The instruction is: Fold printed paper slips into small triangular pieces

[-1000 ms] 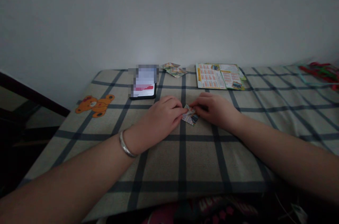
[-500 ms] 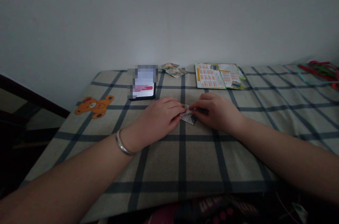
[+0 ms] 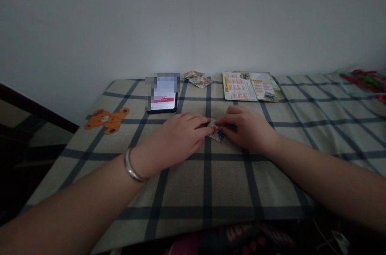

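A small folded piece of printed paper point(image 3: 216, 134) lies on the checked cloth between my hands, one corner pointing toward me. My right hand point(image 3: 249, 126) pinches its right side between thumb and fingers. From the left, my left hand point(image 3: 181, 132) reaches in, its index finger stretched over the fold and its thumb tucked close beneath, holding the paper down. Fingertips cover part of the upper edge, so the exact shape of the fold is hidden. A silver bangle point(image 3: 132, 168) circles my left wrist.
A lit phone point(image 3: 164, 100) rests behind my left hand. Near the wall are two folded paper pieces point(image 3: 200, 81) and printed sheets point(image 3: 239, 87). A bear figure point(image 3: 106, 120) is at left on the cloth point(image 3: 181, 190). Red and green items point(image 3: 366, 82) lie far right.
My left hand has shifted slightly, its index finger now reaching further right across the paper's fold. The bangle sits a little further left. My right hand stays nearly in place.
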### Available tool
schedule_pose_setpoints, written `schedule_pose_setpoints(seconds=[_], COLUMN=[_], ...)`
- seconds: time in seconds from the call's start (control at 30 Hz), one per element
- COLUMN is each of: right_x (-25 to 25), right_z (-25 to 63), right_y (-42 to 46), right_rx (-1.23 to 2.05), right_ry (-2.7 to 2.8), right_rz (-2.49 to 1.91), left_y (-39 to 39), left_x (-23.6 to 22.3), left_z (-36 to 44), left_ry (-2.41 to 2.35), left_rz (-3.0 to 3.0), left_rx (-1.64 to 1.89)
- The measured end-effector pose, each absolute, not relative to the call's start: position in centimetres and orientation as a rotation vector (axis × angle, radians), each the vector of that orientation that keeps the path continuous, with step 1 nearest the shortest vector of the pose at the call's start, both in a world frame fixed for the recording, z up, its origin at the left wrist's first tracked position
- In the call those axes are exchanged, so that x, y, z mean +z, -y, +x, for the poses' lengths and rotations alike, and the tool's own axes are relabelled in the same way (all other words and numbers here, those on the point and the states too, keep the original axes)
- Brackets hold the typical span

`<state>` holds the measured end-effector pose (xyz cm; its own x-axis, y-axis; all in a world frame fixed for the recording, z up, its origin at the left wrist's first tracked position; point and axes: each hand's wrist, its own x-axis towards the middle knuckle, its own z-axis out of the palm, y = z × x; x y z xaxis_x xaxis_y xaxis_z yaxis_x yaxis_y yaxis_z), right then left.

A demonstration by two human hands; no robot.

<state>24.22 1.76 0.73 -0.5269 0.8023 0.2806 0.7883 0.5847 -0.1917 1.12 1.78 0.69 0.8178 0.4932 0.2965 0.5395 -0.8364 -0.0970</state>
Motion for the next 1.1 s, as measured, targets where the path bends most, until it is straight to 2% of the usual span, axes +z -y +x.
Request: schedule_pose_setpoints(seconds=[0.3, 0.53, 1.1], right_x=[0.9, 1.5, 2.7], right_z=[24.2, 24.5, 24.0], right_y=[-1.5, -1.5, -0.9], right_rx=[-0.021, -0.163, -0.359], right_ry=[2.536, 2.693, 2.860], right_rz=[-1.266, -1.060, -1.115], left_y=[-1.8, -1.3, -1.1], left_x=[0.9, 1.1, 1.4], left_z=[1.5, 1.6, 1.4], left_ry=[0.710, 0.773, 0.736], left_rz=[-2.857, -2.836, -2.801], left_rx=[-0.395, -0.396, -0.303])
